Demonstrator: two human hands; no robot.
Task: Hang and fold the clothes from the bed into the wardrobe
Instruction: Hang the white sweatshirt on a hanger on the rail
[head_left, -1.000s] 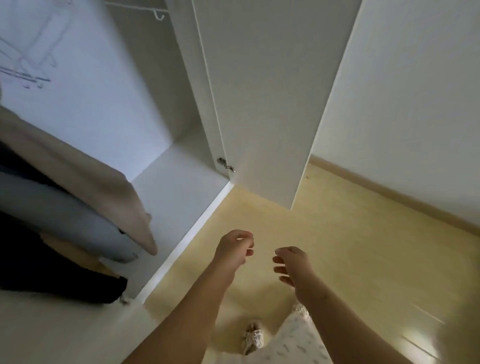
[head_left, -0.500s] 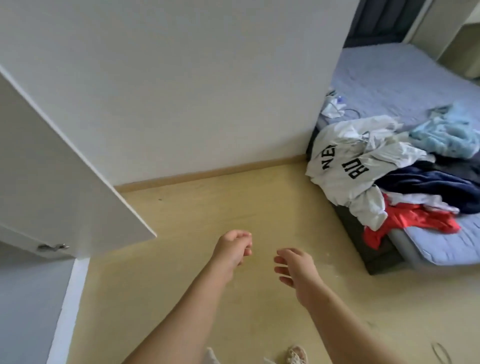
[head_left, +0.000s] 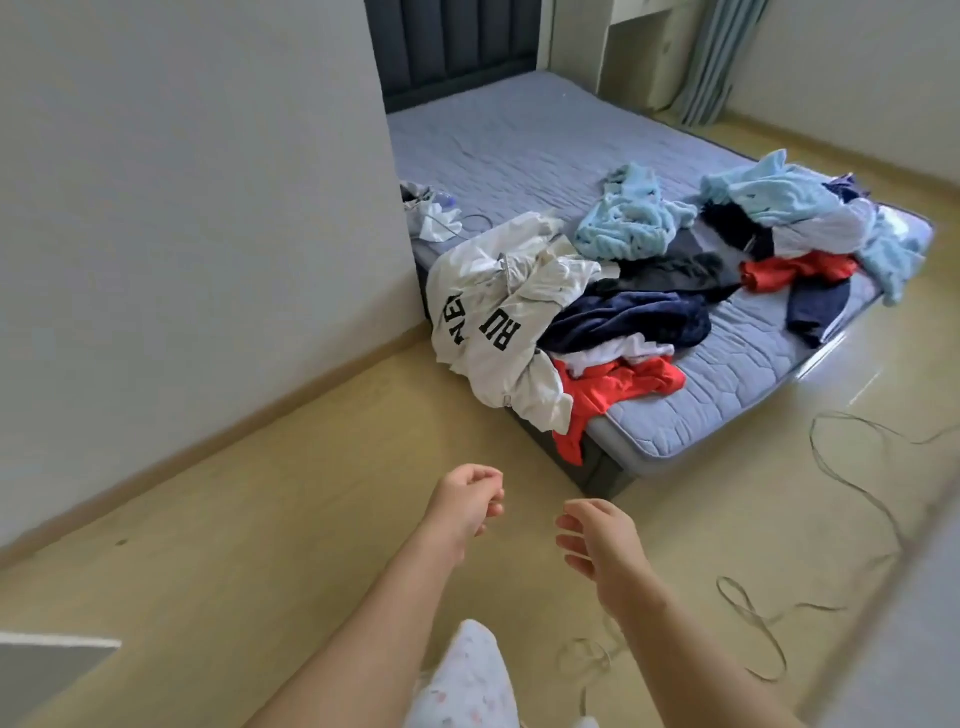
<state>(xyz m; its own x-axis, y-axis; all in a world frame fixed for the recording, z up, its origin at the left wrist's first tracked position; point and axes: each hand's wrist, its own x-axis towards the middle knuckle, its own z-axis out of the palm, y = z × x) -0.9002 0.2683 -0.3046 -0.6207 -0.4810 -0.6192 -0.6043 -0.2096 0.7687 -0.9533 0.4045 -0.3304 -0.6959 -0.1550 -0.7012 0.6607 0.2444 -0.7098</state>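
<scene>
The clothes (head_left: 670, 270) are lying in loose, crumpled heaps on the bed (head_left: 727, 374), ahead of both hands and off to their right, well out of reach. Nearest the hands, a white sweatshirt with black lettering (head_left: 493, 317) is spilling over the mattress corner, with a red garment (head_left: 613, 389) drooping beside it and a navy fleece piece (head_left: 628, 317) bunched just behind. Farther off, pale blue fleece garments (head_left: 628, 218) are sitting tangled with dark items.

Nothing here is looking folded or hung, so I judge most of the job is waiting; the wardrobe interior is out of view, so what is already done cannot be told.

The left hand (head_left: 465, 501) is hanging loosely curled and carrying nothing. The right hand (head_left: 597, 535), just beside it, is relaxed and likewise empty. A thin cable (head_left: 852, 483) is trailing across the floor (head_left: 260, 519) to the right of the hands.
</scene>
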